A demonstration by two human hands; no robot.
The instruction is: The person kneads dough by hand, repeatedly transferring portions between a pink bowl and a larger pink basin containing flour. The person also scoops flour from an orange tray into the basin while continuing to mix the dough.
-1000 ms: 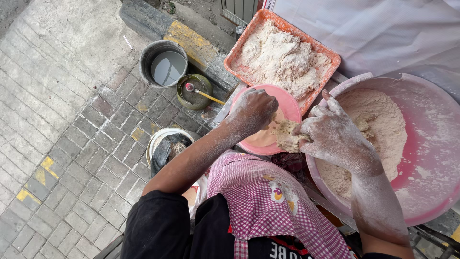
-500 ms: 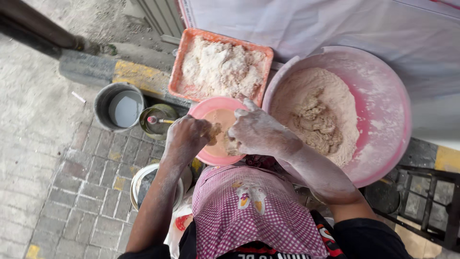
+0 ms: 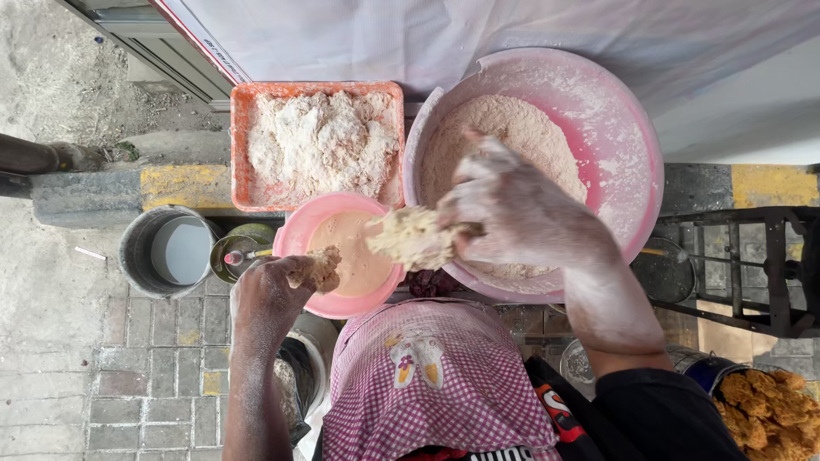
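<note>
The right hand [image 3: 521,213], caked in flour, is closed on a floured chicken piece [image 3: 416,237], pinching it by its right end. The piece hangs over the gap between the small pink batter bowl [image 3: 295,230] and the big pink flour basin [image 3: 623,145]. Its long axis runs roughly left to right, with the free end pointing left toward the batter bowl and the held end at the basin's near rim. The basin lies just right of and behind the piece, so the right hand is the one nearer to it.

The left hand [image 3: 273,294] is curled around a smaller battered piece [image 3: 316,269] at the batter bowl's near-left rim, the piece poking up and to the right from the fingers, over the batter.

Behind the bowl sits an orange tray [image 3: 242,137] heaped with floured pieces. To the left stand a grey bucket [image 3: 137,248] of water and a small tin with a spoon [image 3: 235,256]. A checked pink apron [image 3: 444,384] fills the foreground, and fried chicken [image 3: 769,410] shows at the lower right.
</note>
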